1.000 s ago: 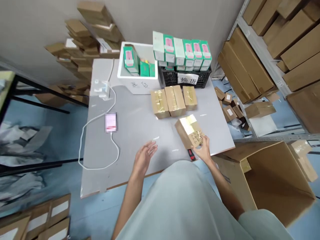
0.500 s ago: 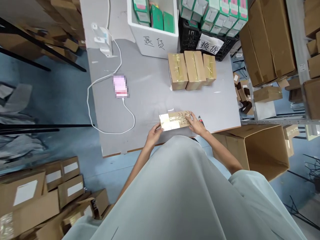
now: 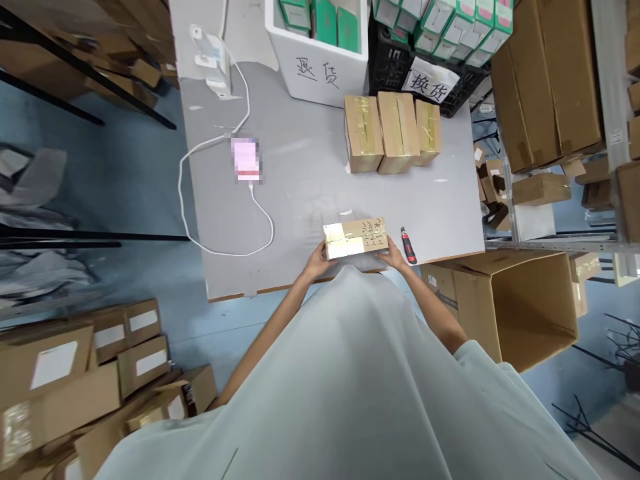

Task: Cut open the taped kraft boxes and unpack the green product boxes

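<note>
A taped cardboard box (image 3: 356, 236) with a white label and handwritten marks is held between my two hands near the table's front edge. My left hand (image 3: 319, 261) grips its left end, fingers closed on the lower corner. At the opposite end, my right hand (image 3: 393, 255) grips the lower right corner, its fingertips partly behind the box. A red and black utility knife (image 3: 409, 245) lies on the table just right of my right hand.
Three taped boxes (image 3: 398, 133) stand together farther back. Behind them are a white bin (image 3: 320, 77) and a black crate (image 3: 387, 67) holding green boxes. A white cable (image 3: 220, 253) loops across the table's left. A large open carton (image 3: 535, 307) sits at right.
My right hand has moved from the box's top face down to its right end, uncovering the handwriting. The box appears tipped, showing more of its front side. The knife is now fully visible.
</note>
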The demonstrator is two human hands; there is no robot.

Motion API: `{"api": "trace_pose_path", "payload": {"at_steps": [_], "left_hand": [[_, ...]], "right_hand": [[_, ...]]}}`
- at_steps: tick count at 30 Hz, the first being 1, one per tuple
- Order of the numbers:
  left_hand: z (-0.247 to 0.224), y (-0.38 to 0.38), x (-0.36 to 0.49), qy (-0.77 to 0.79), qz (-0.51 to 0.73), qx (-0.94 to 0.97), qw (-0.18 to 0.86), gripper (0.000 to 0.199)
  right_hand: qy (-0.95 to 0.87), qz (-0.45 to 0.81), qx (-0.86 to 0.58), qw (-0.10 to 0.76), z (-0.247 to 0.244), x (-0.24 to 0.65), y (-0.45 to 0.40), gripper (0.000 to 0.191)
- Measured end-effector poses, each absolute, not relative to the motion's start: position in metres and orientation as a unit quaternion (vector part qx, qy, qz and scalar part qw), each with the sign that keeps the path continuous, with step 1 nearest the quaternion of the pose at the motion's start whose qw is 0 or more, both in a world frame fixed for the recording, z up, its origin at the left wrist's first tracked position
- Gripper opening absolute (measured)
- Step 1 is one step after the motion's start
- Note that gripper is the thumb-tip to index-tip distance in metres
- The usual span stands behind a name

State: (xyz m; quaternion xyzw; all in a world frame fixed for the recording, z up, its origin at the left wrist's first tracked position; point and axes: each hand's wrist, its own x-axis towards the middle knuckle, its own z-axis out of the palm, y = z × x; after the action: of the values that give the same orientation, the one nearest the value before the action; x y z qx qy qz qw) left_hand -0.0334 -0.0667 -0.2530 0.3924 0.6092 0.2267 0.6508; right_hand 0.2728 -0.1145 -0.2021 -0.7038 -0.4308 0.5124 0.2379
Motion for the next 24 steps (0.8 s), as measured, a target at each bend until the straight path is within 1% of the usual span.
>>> {"api": "trace_pose_path", "payload": {"at_steps": [6,9,13,15,18,20,22,24], "left_hand": [[-0.237,-0.069,-0.019,0.656,0.231,0.382,0.608,0.063],[-0.227,-0.075,-0.019,0.671,0.246,0.37,0.594,0.052],[-0.218,-0.088,-0.016,0.679,0.265,0.353,0.587,0.057],[-0.217,-0.094,-0.012,0.685,0.272,0.342,0.583,0.06],[-0.216,-0.101,-0.006,0.693,0.282,0.327,0.578,0.061],[-0.217,-0.104,-0.002,0.694,0.282,0.321,0.58,0.062],[-0.218,-0.107,-0.001,0.695,0.275,0.316,0.585,0.066],[-0.22,-0.108,0.0,0.697,0.266,0.309,0.59,0.072]], "right_hand": [[-0.451,0.507,-0.687,0.259,-0.204,0.283,-0.091,0.083],[-0.446,0.512,-0.682,0.271,-0.206,0.297,-0.086,0.075],[-0.443,0.548,-0.641,0.304,-0.209,0.313,-0.08,0.077],[-0.454,0.562,-0.634,0.276,-0.211,0.316,-0.076,0.074],[-0.475,0.569,-0.637,0.215,-0.215,0.319,-0.074,0.063],[-0.486,0.568,-0.632,0.204,-0.217,0.32,-0.075,0.06],[-0.488,0.569,-0.626,0.214,-0.218,0.321,-0.079,0.062],[-0.472,0.575,-0.633,0.215,-0.219,0.322,-0.083,0.069]]}}
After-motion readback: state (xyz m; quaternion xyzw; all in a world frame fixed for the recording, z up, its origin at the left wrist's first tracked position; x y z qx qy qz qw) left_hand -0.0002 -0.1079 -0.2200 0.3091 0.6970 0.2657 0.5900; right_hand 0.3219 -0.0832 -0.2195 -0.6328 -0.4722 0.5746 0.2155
